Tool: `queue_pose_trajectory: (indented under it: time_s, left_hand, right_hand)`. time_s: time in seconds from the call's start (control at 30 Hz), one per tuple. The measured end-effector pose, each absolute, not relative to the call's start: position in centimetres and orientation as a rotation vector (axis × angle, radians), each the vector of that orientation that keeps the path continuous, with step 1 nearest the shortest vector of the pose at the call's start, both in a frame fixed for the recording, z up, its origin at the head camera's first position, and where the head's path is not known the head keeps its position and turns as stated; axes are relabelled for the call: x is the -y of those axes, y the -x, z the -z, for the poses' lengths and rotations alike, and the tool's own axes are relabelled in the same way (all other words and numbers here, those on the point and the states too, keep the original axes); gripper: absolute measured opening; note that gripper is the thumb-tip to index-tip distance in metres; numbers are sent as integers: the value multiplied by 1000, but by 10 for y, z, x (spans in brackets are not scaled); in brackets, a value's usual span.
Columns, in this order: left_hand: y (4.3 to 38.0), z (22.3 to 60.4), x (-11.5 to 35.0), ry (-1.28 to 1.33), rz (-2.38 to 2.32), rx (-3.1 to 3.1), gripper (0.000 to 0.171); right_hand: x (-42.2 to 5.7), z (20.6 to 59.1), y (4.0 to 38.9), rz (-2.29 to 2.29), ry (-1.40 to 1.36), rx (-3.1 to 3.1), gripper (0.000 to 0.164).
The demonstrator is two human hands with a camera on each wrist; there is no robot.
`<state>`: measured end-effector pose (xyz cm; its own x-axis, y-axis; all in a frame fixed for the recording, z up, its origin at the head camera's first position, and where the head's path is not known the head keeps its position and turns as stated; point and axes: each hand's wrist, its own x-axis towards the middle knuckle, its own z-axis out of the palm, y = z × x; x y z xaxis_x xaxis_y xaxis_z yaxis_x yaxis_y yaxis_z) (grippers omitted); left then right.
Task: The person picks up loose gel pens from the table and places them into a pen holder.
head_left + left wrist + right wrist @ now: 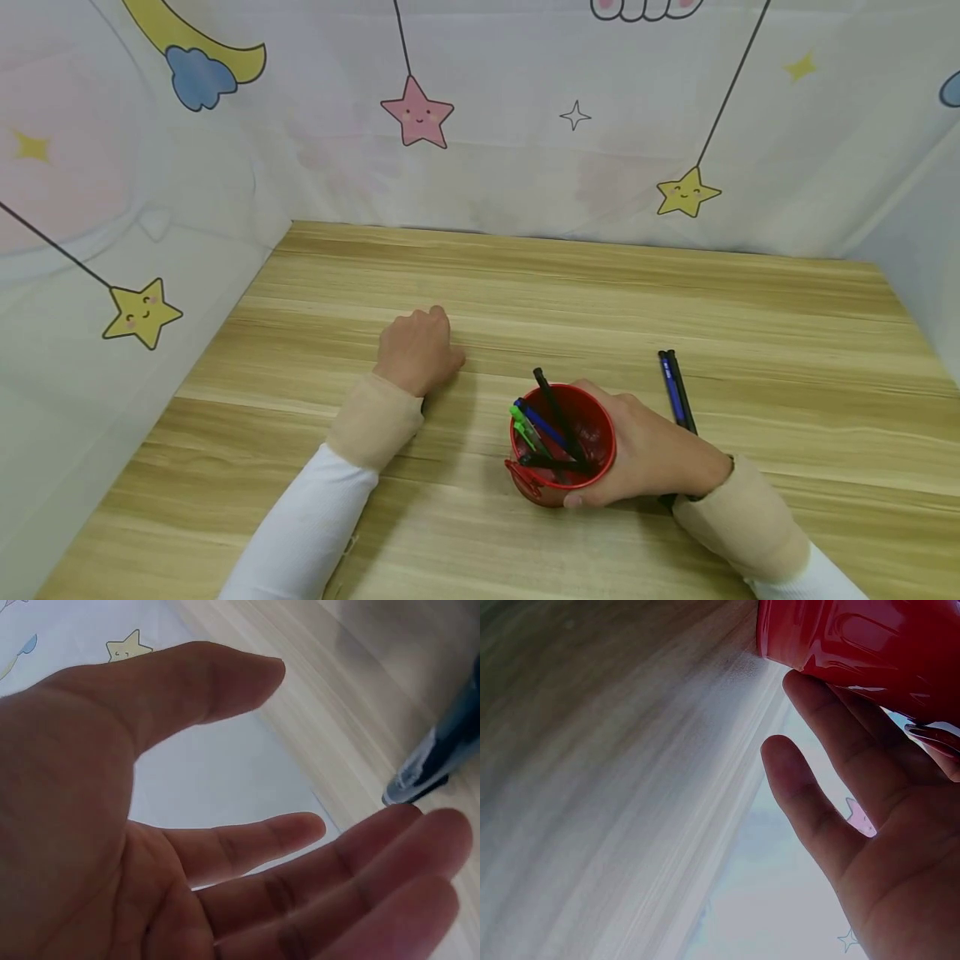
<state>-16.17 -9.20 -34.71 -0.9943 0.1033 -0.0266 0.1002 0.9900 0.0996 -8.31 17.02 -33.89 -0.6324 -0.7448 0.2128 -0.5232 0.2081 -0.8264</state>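
Two white sleeves point(300, 525) with tan cuffs point(378, 421) are nearest, behind the fingers. The right hand point(648, 446) is holding a red cup point(592, 425), with its thumb on the near side and other fingers round the far side. From the right wrist, one finger stands a little off the cup. Inside the cup, left of those fingers, are a blue pen point(542, 422), a green pen point(517, 414), a flat-lying black pen point(547, 462) and a tall black pen point(557, 408) that pokes up past the rim. On the other side of the right hand, two more pens lie side by side: a blue and black pen point(672, 387) and an all-black pen point(682, 389).

The left hand point(418, 350) is a bit farther off, left of the cup. Its thumb and fingers are wide apart. By its fingertips is a dark, blurry thing point(442, 750), like a pen; I can't tell if they touch.

Past all the fingers, the wood table point(787, 317) goes back to a white cloth point(510, 183) with a pink star point(417, 115) on it.
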Motion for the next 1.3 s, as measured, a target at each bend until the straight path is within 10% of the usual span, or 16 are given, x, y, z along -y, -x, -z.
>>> queue_pose_trajectory:
  time_s: [1.3]
  left_hand:
    - [166,354,93,-301,-108,-2987,10]
  right_hand:
    - [-174,345,87,1383,1189,-2245,83]
